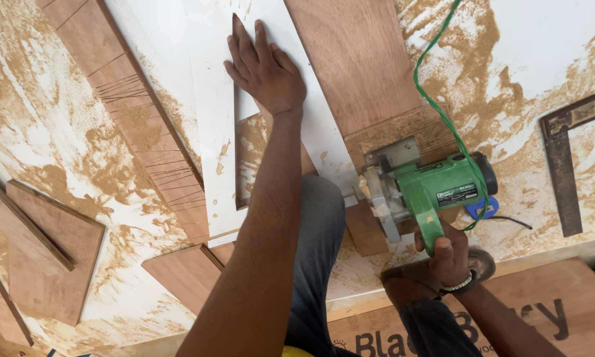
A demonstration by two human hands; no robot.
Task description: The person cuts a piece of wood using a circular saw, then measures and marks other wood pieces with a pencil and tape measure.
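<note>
Both arms reach toward twelve o'clock: the left hand [264,66] lies flat, fingers spread, pressing the white board [211,119]; the right hand [448,258] is clenched around the green circular saw [429,188] at four o'clock.

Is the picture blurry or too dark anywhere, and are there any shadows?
Head view: bright, even daylight and sharp focus; the left hand on the white board and the green saw in the right hand look crisp, with only soft shadows beneath them.

I'm looking at a carpentry workshop: sawdust [466,49] scattered everywhere, cut plywood boards [56,261], a green circular saw [429,188] and a steel try square [565,155] lying out.
</note>
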